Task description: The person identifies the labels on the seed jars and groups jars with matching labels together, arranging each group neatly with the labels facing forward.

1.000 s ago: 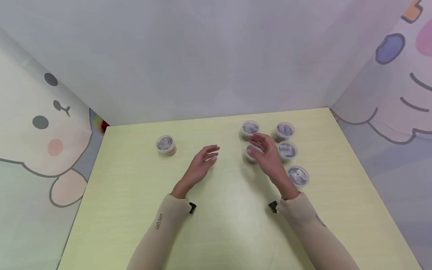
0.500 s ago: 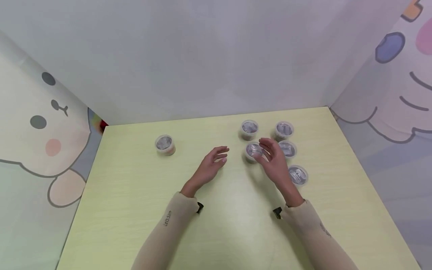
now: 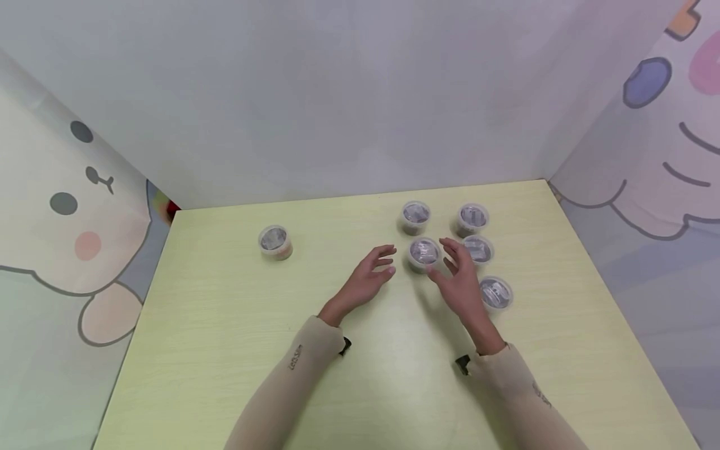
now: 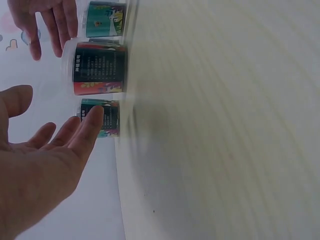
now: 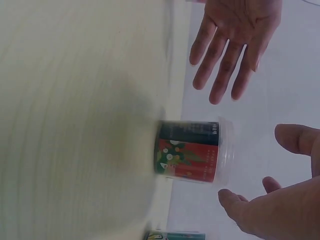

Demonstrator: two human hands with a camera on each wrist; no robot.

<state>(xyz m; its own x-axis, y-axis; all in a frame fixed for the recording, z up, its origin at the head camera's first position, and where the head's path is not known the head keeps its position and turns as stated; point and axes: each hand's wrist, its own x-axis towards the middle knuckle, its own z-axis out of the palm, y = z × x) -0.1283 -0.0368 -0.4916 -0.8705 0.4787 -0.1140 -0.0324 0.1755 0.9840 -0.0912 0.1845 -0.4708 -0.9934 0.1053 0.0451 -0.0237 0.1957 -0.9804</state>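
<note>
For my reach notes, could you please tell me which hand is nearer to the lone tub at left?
Left: the left hand is nearer, to the right of the lone tub. The right hand is farther right, near the other tubs.

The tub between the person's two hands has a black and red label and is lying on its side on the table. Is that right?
Not quite: the tub isn't on its side. The head view shows it standing upright on the table, top facing up. Its black and red label and its place between the left hand and right hand are right.
</note>
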